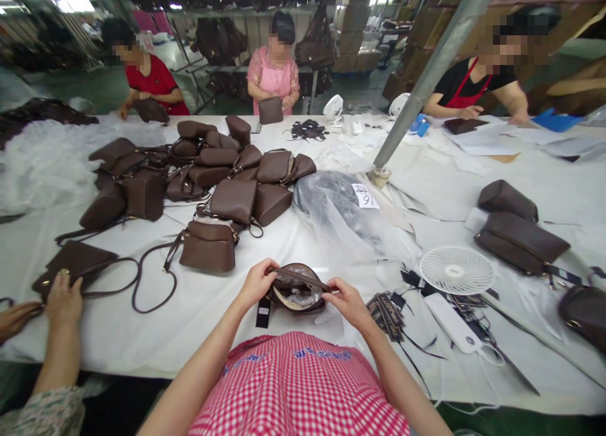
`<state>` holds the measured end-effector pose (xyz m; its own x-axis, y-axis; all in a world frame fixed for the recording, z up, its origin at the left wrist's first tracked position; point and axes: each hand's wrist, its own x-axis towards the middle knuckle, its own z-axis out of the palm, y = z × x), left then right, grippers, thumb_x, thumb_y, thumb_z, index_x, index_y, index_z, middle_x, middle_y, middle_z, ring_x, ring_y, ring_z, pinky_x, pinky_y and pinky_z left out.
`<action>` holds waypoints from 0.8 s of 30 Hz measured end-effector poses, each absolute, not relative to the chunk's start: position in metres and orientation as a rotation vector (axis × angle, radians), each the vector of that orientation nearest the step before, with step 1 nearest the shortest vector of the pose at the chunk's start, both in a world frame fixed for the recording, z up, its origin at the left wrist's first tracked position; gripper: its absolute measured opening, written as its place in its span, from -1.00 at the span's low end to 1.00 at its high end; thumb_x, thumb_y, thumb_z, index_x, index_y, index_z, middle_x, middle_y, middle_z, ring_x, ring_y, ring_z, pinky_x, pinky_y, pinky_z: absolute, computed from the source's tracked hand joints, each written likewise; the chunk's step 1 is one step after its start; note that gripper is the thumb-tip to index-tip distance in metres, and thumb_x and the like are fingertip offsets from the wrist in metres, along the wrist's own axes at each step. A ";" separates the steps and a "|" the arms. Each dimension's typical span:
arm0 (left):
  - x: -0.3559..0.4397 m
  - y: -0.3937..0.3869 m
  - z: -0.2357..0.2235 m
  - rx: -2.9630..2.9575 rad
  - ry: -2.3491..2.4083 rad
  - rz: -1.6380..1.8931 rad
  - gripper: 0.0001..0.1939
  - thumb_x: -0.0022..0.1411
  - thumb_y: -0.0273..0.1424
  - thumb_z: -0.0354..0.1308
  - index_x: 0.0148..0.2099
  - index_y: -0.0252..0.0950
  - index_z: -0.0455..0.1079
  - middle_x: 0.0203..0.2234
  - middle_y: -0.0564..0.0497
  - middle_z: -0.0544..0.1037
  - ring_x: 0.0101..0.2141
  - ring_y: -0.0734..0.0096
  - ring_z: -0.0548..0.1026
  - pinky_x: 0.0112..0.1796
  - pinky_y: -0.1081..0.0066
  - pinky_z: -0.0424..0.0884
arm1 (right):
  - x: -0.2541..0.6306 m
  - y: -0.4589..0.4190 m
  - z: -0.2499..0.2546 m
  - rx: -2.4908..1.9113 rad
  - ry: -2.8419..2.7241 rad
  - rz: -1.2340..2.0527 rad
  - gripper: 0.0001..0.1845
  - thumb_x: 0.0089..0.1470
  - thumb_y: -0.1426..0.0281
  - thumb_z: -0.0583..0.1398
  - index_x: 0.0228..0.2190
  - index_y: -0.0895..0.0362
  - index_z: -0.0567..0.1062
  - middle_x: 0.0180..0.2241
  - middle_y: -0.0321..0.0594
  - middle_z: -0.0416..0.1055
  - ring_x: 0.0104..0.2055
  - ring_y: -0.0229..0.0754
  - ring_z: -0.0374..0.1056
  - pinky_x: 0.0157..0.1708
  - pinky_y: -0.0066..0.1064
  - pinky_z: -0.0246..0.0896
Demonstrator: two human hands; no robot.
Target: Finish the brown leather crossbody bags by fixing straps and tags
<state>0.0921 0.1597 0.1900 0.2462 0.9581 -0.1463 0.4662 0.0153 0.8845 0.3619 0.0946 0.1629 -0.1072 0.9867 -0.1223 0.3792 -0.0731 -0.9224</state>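
Observation:
In front of my apron, a brown handbag [299,308] lies with its top opening spread, showing a pale lining and some clear plastic inside. My left hand [259,284] pinches the left end of the opening. At the right end, my right hand [348,302] grips the rim between thumb and fingers. A black hang tag [262,313] dangles by the bag's left side. Just beyond my left hand stands another brown handbag [208,247] with a long strap. Dark printed tags [387,316] lie close to my right hand.
A pile of brown bags [213,158] covers the left of the white table. A plastic-wrapped bundle [336,202], a metal pole [430,76] and a small white fan [457,270] stand ahead and right. A co-worker's hand [64,303] touches a bag at left; several people work across the table.

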 end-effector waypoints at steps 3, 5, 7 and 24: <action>0.099 0.153 0.204 1.996 1.474 0.620 -0.61 -0.02 -0.65 -0.06 -0.13 -0.32 0.38 -0.21 -0.10 0.48 -0.17 0.26 0.42 -0.08 0.23 0.34 | 0.362 0.091 0.162 -1.470 -1.512 1.204 -0.79 -0.04 0.31 0.19 -0.31 0.12 0.42 -0.33 -0.24 0.42 -0.24 -0.16 0.37 -0.27 -0.35 0.36; 0.113 0.143 0.217 2.298 1.410 0.631 -0.53 0.00 -0.68 -0.06 -0.04 -0.32 0.36 -0.04 -0.20 0.41 -0.03 0.16 0.35 0.01 0.13 0.28 | 0.363 0.089 0.160 -1.444 -1.516 1.212 -0.74 -0.04 0.36 0.18 -0.23 0.12 0.43 -0.25 -0.20 0.44 -0.18 -0.15 0.38 -0.20 -0.31 0.37; 0.133 0.129 0.227 2.532 1.140 0.577 -0.61 0.09 -0.64 -0.05 -0.05 -0.31 0.37 -0.01 -0.20 0.40 0.00 0.16 0.34 0.03 0.13 0.27 | 0.364 0.087 0.158 -1.427 -1.527 1.210 -0.70 -0.04 0.40 0.17 -0.19 0.11 0.44 -0.21 -0.19 0.45 -0.14 -0.15 0.38 -0.15 -0.29 0.37; 0.169 0.120 0.200 2.745 0.859 0.234 -0.69 0.15 -0.41 0.16 -0.04 -0.33 0.29 -0.07 -0.18 0.40 0.02 0.09 0.33 0.15 0.02 0.11 | 0.358 0.083 0.147 -1.414 -1.481 1.162 -0.43 -0.11 0.47 0.15 0.02 0.10 0.34 -0.08 -0.17 0.44 -0.12 -0.15 0.37 -0.15 -0.25 0.36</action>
